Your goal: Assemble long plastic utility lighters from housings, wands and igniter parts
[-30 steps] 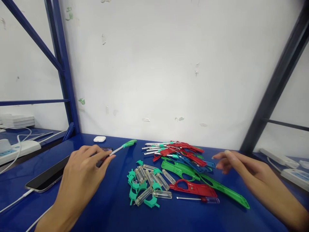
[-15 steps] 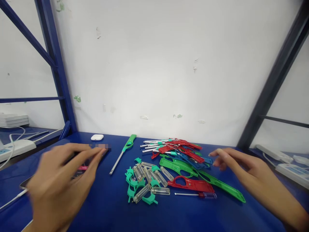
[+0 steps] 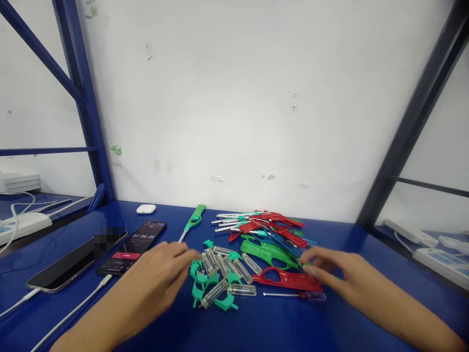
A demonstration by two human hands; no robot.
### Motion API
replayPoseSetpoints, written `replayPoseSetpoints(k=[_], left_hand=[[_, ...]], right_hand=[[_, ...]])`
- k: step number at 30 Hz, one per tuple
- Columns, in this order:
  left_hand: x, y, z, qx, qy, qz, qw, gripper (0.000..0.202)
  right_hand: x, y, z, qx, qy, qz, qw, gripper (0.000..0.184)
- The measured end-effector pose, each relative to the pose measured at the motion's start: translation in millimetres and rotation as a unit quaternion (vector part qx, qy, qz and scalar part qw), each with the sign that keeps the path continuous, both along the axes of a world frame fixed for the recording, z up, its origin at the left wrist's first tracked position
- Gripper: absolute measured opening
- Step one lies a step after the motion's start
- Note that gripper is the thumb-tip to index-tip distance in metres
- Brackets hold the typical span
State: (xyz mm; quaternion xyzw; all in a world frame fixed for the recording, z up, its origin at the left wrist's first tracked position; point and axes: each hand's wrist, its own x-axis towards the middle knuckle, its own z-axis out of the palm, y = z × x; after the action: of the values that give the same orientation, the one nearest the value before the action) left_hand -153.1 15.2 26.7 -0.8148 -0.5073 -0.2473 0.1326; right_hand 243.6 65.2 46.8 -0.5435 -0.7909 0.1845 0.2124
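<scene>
My left hand (image 3: 164, 274) is over the left edge of a heap of clear lighter fuel tanks (image 3: 244, 271) and teal plastic pieces (image 3: 225, 302). Its fingers stretch forward, holding nothing that I can see. My right hand (image 3: 333, 269) has thumb and fingertips closed at the end of a green lighter casing half, mostly hidden beneath the hand. Close by lie a red casing half (image 3: 296, 281), another green casing half (image 3: 267, 252) and a small screwdriver (image 3: 311, 296). A whole green long-necked lighter (image 3: 196, 215) rests behind my left hand, its nozzle partly covered.
Red and blue lighter parts with metal nozzles (image 3: 271, 222) are piled near the wall. Two phones (image 3: 78, 264), one showing a timer (image 3: 144, 239), lie left with white cables (image 3: 73, 313). A white earbud case (image 3: 146, 209) sits behind. Blue posts (image 3: 88, 107) frame the table.
My left hand has swung right from over the phones to the edge of the heap, uncovering the phones. My right hand has moved left and down onto the green casing half.
</scene>
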Motion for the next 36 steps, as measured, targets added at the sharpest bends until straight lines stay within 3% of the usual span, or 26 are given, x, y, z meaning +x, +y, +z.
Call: replayPoseSetpoints(k=[3, 8, 12, 21, 29, 32, 36], left_hand=[[8.0, 0.0, 1.7, -0.031, 0.015, -0.009, 0.999, 0.037], [11.1, -8.4, 9.3, -0.026, 0.024, -0.010, 0.999, 0.041], [11.0, -7.0, 9.4, -0.062, 0.033, 0.000, 0.998, 0.040], [11.3, -6.8, 5.8, -0.073, 0.009, -0.013, 0.997, 0.037], [11.2, -9.4, 9.6, -0.064, -0.011, -0.025, 0.998, 0.034], [15.5, -14.9, 10.1, -0.082, -0.036, -0.039, 0.995, 0.032], [26.3, -20.4, 4.6, -0.131, -0.051, -0.063, 0.988, 0.030]], right_hand=[[6.8, 5.9, -5.8, -0.050, -0.055, 0.018, 0.997, 0.029], [35.3, 20.4, -15.7, -0.021, -0.122, -0.113, 0.986, 0.024], [60.3, 27.9, -27.3, -0.033, -0.122, -0.170, 0.977, 0.039], [73.2, 22.8, -37.8, -0.120, -0.085, -0.153, 0.977, 0.034], [106.7, -4.0, -44.9, -0.062, 0.004, -0.156, 0.986, 0.020], [93.5, -24.8, -37.6, -0.027, 0.030, -0.133, 0.990, 0.017], [35.3, -47.7, -35.9, -0.042, -0.016, -0.059, 0.997, 0.020]])
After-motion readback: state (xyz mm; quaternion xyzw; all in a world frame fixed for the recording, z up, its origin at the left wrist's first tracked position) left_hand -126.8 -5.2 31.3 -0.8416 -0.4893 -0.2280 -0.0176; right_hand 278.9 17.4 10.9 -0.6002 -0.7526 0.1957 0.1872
